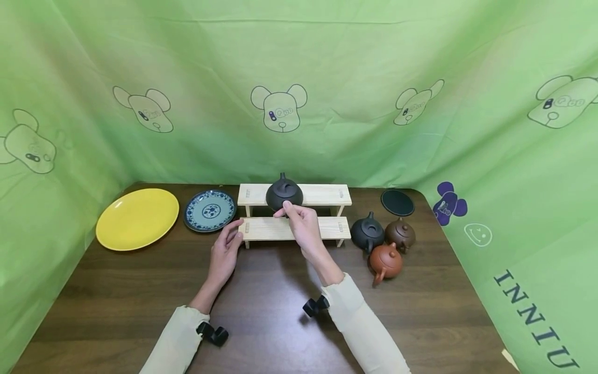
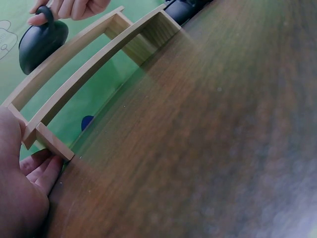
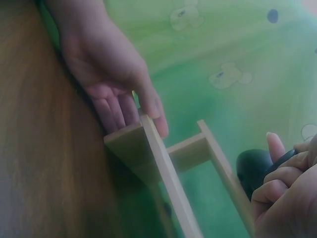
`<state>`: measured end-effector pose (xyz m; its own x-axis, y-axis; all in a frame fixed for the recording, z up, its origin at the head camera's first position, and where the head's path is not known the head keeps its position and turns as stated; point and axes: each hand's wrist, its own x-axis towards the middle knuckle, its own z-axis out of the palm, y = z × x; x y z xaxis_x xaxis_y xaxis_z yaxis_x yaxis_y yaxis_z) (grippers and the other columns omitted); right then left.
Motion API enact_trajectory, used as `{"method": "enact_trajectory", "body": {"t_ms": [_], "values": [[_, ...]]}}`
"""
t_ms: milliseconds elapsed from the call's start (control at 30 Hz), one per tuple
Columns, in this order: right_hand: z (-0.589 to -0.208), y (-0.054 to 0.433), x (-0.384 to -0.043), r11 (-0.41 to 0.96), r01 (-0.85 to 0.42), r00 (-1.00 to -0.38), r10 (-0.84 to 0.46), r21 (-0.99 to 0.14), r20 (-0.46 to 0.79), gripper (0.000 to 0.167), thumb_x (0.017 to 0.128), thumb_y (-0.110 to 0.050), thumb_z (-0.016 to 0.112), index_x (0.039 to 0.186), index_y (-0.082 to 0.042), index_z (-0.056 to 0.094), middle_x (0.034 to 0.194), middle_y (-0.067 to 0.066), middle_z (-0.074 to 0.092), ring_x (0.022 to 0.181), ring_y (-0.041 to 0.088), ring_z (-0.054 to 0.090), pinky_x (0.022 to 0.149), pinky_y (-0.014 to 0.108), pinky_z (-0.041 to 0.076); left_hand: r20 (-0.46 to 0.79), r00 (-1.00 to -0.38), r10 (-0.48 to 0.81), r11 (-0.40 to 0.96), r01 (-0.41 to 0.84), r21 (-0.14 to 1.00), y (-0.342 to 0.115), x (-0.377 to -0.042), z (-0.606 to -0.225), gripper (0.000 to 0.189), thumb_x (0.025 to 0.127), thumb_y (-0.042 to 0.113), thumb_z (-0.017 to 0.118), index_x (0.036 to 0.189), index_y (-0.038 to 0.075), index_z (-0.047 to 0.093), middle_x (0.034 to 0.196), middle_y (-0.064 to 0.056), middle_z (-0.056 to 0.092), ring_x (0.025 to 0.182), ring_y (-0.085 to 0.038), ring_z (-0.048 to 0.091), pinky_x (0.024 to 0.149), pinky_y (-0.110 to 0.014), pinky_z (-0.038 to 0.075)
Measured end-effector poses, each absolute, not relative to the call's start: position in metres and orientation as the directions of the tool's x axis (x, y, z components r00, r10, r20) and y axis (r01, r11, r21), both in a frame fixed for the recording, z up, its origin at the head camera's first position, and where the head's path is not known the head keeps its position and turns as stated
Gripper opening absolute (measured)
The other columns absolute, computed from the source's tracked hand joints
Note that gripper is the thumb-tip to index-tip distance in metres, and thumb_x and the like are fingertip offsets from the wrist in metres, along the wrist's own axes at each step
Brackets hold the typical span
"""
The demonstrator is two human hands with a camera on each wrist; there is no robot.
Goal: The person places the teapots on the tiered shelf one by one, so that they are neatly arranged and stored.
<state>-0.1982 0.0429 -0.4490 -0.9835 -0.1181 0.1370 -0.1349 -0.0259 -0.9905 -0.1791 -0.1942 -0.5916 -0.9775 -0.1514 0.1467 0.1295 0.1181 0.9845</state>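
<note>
A black teapot, its spout to the back, is at the upper board of a two-step wooden stand. My right hand grips its handle at the front, with the thumb on top. In the left wrist view the black teapot overlaps the upper board's edge. My left hand holds the left end of the lower board. The left wrist view has the left thumb at the board's end and the fingers behind the stand's leg.
Right of the stand cluster another black teapot, a dark brown teapot and a reddish-orange teapot. A dark round coaster lies behind them. To the left are a blue patterned plate and a yellow oval plate. Green cloth encloses the table.
</note>
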Motion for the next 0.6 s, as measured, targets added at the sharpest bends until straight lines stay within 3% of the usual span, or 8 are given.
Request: {"method": "enact_trajectory", "body": {"t_ms": [167, 367, 600], "values": [[-0.449, 0.034, -0.202, -0.009, -0.144, -0.982, -0.118, -0.989, 0.145, 0.043, 0.115, -0.029, 0.063, 0.101, 0.007, 0.083, 0.058, -0.010, 0.030, 0.056, 0.010, 0.025, 0.057, 0.026, 0.023, 0.160, -0.975, -0.154, 0.113, 0.144, 0.983, -0.197, -0.182, -0.595, 0.042, 0.113, 0.045, 0.064, 0.152, 0.028, 0.066, 0.160, -0.003, 0.061, 0.145, -0.026, 0.062, 0.107, -0.019, 0.054], [-0.451, 0.023, -0.206, 0.028, -0.153, -0.983, -0.110, -0.988, 0.149, 0.043, 0.115, -0.028, 0.063, 0.098, 0.007, 0.083, 0.060, -0.007, 0.049, 0.072, 0.014, 0.033, 0.081, 0.029, 0.037, 0.132, -0.977, -0.166, 0.118, 0.114, 0.986, -0.196, -0.181, -0.593, 0.039, 0.115, 0.037, 0.064, 0.152, 0.027, 0.065, 0.159, -0.006, 0.063, 0.143, -0.024, 0.063, 0.106, -0.018, 0.054], [-0.449, 0.014, -0.211, 0.029, -0.126, -0.988, -0.091, -0.992, 0.123, 0.045, 0.115, -0.032, 0.063, 0.100, 0.005, 0.084, 0.061, -0.010, 0.040, 0.072, 0.014, 0.036, 0.078, 0.029, 0.035, 0.167, -0.973, -0.162, 0.114, 0.150, 0.982, -0.190, -0.175, -0.583, 0.037, 0.116, 0.028, 0.062, 0.152, 0.020, 0.066, 0.154, -0.015, 0.065, 0.139, -0.026, 0.067, 0.108, -0.026, 0.057]]}}
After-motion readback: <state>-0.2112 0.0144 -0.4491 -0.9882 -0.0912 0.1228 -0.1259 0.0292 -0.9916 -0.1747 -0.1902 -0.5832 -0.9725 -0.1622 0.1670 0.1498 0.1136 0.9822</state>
